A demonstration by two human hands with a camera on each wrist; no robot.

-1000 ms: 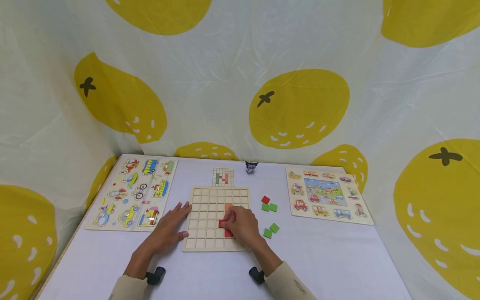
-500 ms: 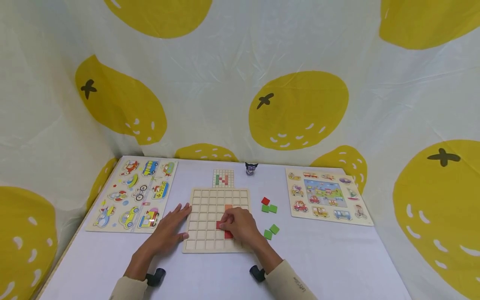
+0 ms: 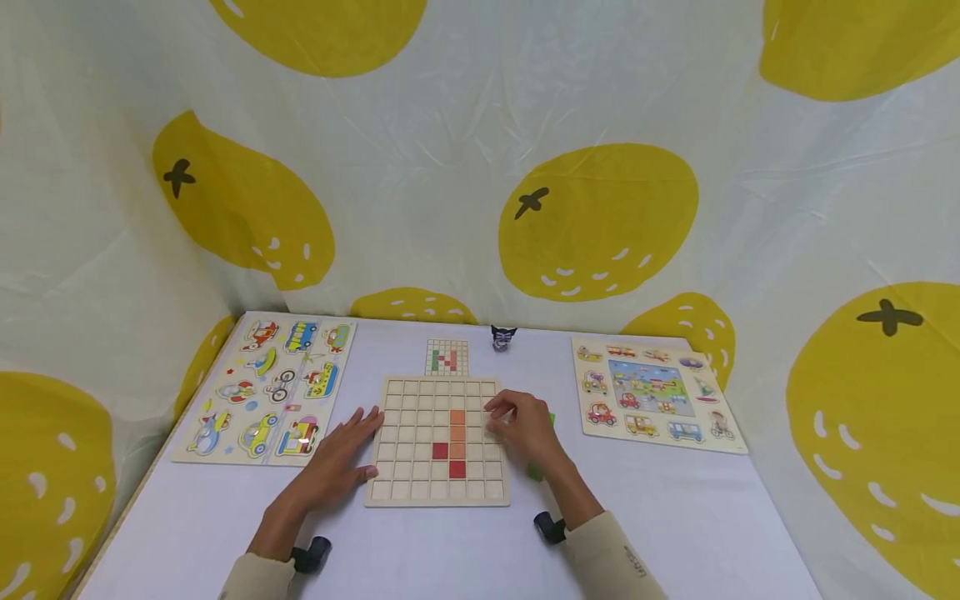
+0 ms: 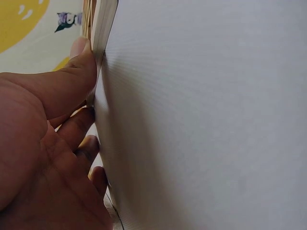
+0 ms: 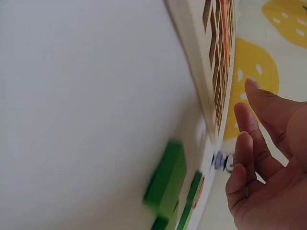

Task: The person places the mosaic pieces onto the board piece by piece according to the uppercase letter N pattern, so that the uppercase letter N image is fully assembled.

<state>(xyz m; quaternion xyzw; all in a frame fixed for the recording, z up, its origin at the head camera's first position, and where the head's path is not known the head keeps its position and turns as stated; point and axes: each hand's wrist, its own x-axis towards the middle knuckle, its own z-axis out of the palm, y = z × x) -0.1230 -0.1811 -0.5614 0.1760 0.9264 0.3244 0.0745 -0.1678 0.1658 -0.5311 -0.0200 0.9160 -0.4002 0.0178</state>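
I can see the left hand touching the left edge of a gridded board, the right hand at its right edge, partly hiding green tiles. Three orange tiles and two red tiles sit in cells; a small figurine stands far back.

the right grip partly hides the green tiles.

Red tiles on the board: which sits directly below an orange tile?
The lower red tile, under the lowest orange tile; the other red tile lies left of that orange tile.
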